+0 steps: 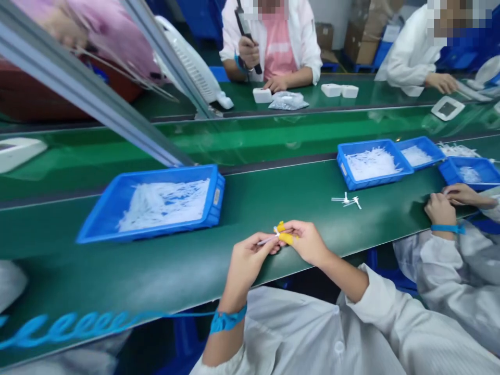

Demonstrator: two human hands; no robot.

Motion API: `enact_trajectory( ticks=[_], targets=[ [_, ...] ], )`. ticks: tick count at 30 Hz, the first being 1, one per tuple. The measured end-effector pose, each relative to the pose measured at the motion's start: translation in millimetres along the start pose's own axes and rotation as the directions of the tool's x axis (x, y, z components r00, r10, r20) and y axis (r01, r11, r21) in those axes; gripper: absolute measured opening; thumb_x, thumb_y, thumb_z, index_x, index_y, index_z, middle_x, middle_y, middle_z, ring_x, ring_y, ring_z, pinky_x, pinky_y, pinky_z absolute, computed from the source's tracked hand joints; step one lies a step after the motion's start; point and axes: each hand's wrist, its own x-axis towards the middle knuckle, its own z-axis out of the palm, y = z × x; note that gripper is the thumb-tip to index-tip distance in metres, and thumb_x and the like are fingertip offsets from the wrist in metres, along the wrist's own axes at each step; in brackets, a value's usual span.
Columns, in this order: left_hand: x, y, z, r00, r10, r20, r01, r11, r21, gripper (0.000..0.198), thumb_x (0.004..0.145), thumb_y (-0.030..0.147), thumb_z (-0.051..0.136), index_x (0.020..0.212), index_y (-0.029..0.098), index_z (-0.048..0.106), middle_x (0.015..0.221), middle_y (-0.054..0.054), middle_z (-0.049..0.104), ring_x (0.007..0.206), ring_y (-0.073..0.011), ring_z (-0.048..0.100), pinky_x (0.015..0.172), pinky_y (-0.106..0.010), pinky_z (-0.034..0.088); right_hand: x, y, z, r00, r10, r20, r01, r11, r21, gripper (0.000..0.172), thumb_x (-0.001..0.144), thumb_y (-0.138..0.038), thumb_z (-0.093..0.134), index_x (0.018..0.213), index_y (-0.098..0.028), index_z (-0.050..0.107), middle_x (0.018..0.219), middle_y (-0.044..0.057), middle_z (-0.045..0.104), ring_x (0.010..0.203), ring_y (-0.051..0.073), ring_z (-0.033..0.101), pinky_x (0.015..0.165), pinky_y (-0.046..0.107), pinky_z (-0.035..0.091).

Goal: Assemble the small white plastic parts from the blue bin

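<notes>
Both my hands meet over the near edge of the green bench. Between the thumb and fingers of my left hand (250, 252) is a small white plastic part with a thin stem (266, 241). My right hand (307, 240), with yellow finger cots on thumb and forefinger, pinches the upper end of the same part. Fingers cover much of it, so its exact kind is hidden. A few similar white T-shaped parts (346, 199) lie on the bench beyond my right hand. A blue wrist strap (228, 319) circles my left wrist.
A blue bin (219, 200) of thin white pieces stands at left; more blue bins (341, 165) stand at right. A coiled blue cord (78, 329) runs along the near edge. A co-worker's hands (441, 211) work at right. A metal post (117, 99) slants across the left.
</notes>
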Motion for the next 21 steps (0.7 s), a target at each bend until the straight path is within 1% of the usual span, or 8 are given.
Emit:
enact_trajectory(
  ticks=[5,8,10,12,14,15,18,21],
  targets=[
    [-0.3,0.1,-0.6,0.995,0.036,0.090,-0.044,0.995,0.087,0.038,0.082,0.053,0.081,0.088,0.016,0.081,0.085,-0.009,0.081,0.077,-0.0200,0.075,0.075,-0.028,0.061,-21.7,-4.0,-4.9,0.999,-0.023,-0.046,0.024,0.999,0.031,0.044,0.075,-0.051,0.092,0.101,-0.018,0.080,0.093,0.005,0.079,0.080,0.019,0.075,0.082,0.034,0.064],
    [-0.4,-4.8,-1.8,0.997,0.053,0.057,-0.058,0.993,0.103,0.044,0.079,0.058,0.082,0.094,0.016,0.081,0.090,-0.010,0.082,0.079,-0.0218,0.076,0.073,-0.029,0.063,-45.5,-28.2,-30.8,0.974,-0.150,-0.171,0.139,0.987,-0.075,0.038,0.083,-0.049,0.087,0.105,-0.020,0.078,0.099,0.006,0.078,0.082,0.019,0.075,0.083,0.035,0.065],
    [-0.4,-7.6,-2.4,0.998,0.056,0.008,-0.057,0.996,0.069,0.048,0.082,0.061,0.080,0.098,0.016,0.080,0.093,-0.011,0.082,0.082,-0.0234,0.077,0.075,-0.032,0.064,-61.7,-50.8,-60.6,0.887,-0.317,-0.335,0.238,0.937,-0.256,0.030,0.089,-0.045,0.081,0.107,-0.021,0.076,0.103,0.007,0.077,0.087,0.020,0.075,0.086,0.034,0.065],
    [-0.3,-8.0,-2.4,0.997,0.071,-0.015,-0.070,0.997,0.038,0.050,0.086,0.063,0.076,0.099,0.015,0.079,0.094,-0.011,0.081,0.085,-0.0241,0.077,0.079,-0.033,0.065,-73.5,-72.2,-95.8,0.723,-0.513,-0.462,0.272,0.827,-0.493,0.023,0.094,-0.040,0.075,0.108,-0.021,0.075,0.107,0.008,0.076,0.094,0.021,0.075,0.090,0.035,0.064],
    [-0.8,-6.4,-2.9,0.996,0.091,-0.017,-0.091,0.995,0.032,0.050,0.089,0.064,0.074,0.099,0.015,0.079,0.095,-0.012,0.081,0.085,-0.0234,0.077,0.079,-0.033,0.065,-79.4,-87.4,-129.2,0.573,-0.670,-0.473,0.224,0.683,-0.696,0.021,0.096,-0.037,0.069,0.110,-0.021,0.074,0.114,0.010,0.074,0.101,0.023,0.074,0.094,0.038,0.064],
    [-2.0,-5.6,-4.1,0.994,0.104,-0.019,-0.103,0.994,0.032,0.049,0.090,0.064,0.073,0.098,0.016,0.079,0.095,-0.012,0.080,0.084,-0.0229,0.076,0.079,-0.032,0.064,-81.1,-91.8,-142.6,0.548,-0.710,-0.442,0.182,0.617,-0.766,0.022,0.097,-0.035,0.066,0.111,-0.020,0.074,0.118,0.012,0.073,0.105,0.024,0.074,0.096,0.041,0.063],
    [-14.2,-9.3,-14.9,0.989,0.148,0.011,-0.148,0.989,0.019,0.046,0.094,0.062,0.070,0.096,0.017,0.080,0.097,-0.012,0.079,0.085,-0.0225,0.075,0.082,-0.031,0.063,-91.8,-94.3,-160.8,0.617,-0.715,-0.329,0.074,0.469,-0.880,0.027,0.095,-0.030,0.061,0.116,-0.020,0.075,0.127,0.014,0.074,0.120,0.030,0.071,0.109,0.052,0.058],
    [-42.6,-26.3,-38.5,0.959,0.167,0.228,-0.161,0.986,-0.046,0.050,0.097,0.066,0.064,0.091,0.019,0.082,0.093,-0.012,0.078,0.088,-0.0260,0.075,0.084,-0.034,0.063,-124.0,-87.0,-145.1,0.678,-0.683,-0.271,0.079,0.435,-0.897,0.028,0.099,-0.025,0.059,0.121,-0.022,0.076,0.132,0.012,0.074,0.130,0.030,0.067,0.117,0.051,0.052]
  ],
)
